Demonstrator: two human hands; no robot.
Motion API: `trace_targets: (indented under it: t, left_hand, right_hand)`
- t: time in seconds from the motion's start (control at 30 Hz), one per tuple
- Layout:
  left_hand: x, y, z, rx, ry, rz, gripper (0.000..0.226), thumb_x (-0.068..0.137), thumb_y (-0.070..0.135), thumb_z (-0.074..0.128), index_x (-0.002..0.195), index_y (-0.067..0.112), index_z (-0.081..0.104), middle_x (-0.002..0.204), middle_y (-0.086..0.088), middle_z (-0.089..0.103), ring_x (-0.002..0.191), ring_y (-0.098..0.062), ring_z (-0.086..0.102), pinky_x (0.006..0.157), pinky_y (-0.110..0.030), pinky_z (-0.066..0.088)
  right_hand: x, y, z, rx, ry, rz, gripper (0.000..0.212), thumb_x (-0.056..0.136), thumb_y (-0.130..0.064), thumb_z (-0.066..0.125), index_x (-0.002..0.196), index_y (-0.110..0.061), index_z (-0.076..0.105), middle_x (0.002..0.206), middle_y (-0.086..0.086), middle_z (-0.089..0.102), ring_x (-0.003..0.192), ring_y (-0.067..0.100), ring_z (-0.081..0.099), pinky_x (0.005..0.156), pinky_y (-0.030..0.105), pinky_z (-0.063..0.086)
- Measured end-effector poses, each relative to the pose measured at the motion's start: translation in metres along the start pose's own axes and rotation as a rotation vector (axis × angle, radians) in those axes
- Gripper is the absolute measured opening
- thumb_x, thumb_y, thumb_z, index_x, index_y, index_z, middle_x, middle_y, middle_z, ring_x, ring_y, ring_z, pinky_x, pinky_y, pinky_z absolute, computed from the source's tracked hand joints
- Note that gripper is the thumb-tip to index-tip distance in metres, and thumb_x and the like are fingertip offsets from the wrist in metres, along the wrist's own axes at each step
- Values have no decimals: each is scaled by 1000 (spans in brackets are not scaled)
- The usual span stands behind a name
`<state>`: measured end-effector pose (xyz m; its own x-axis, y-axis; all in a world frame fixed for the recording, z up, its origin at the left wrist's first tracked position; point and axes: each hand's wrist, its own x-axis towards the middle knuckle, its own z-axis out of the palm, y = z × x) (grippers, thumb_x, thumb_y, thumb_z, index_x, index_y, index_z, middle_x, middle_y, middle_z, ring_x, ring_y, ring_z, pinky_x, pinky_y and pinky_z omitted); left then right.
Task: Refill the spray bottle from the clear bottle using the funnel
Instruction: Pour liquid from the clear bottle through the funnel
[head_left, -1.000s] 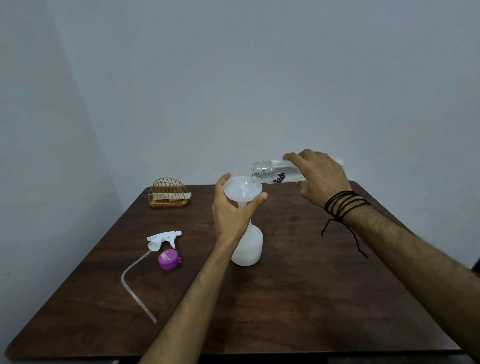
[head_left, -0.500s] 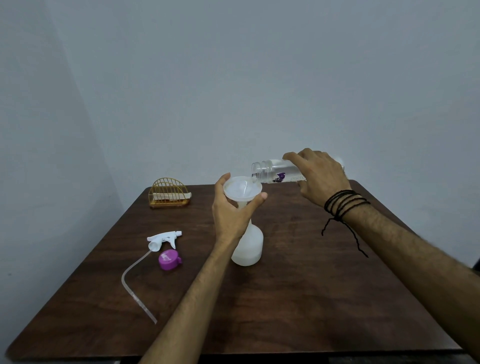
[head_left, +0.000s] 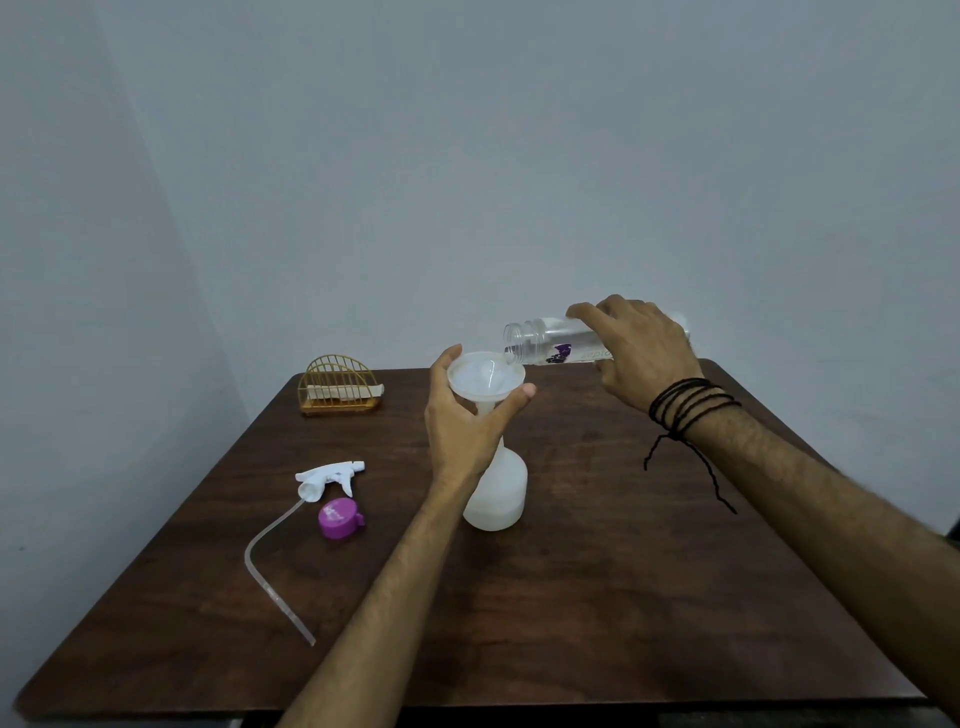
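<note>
A white translucent spray bottle stands upright mid-table without its sprayer. A white funnel sits in its neck. My left hand grips the funnel's stem just under the bowl, thumb and fingers around it. My right hand holds the clear bottle tipped nearly level, its open mouth over the funnel's right rim. The clear bottle carries a purple mark on its side. Part of the spray bottle's neck is hidden behind my left hand.
The white spray head with its long clear tube lies on the brown table at the left. A purple cap rests beside it. A gold wire holder stands at the back left, near the wall.
The clear bottle has stayed tipped over the funnel with almost no shift. Both hands hold the same places.
</note>
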<state>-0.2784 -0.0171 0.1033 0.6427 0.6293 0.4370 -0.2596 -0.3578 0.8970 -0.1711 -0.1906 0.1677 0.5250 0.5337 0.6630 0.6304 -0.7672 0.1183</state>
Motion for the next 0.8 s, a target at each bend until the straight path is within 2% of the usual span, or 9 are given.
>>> trace_targets:
  t: [0.1,0.3,0.47,0.8]
  left_hand:
    - [1,1,0,0,-1,0,94,66,41,91,145,22,44,145,5,49,125,-6,43,94,-17,39]
    - [1,0,1,0,-3,-2,96,65,43,91,145,23,43,145,4,49,127,-9,44,101,-24,43]
    - [1,-1,1,-5,-7,-3,95,65,42,91,146,23,43,146,4,48,125,-7,43,98,-22,41]
    - [2,0,1,11,-10,-3,96,66,42,90,147,23,42,147,3,46,124,-6,41,100,-24,42]
  right_hand:
    - [1,0,-1,-3,4,-2,64,71,0,67,129,-23,54,111,7,63,98,32,60,82,38,46]
    - [2,0,-2,-2,-4,-9,65,72,-2,70,130,-24,53,113,7,62,100,31,60,84,38,46]
    - [2,0,-2,-1,0,-6,64,72,-3,70,131,-23,53,114,7,62,100,31,60,85,38,46]
    - [2,0,0,-2,14,-11,63,72,-2,71,128,-24,54,112,7,63,98,31,60,83,38,47]
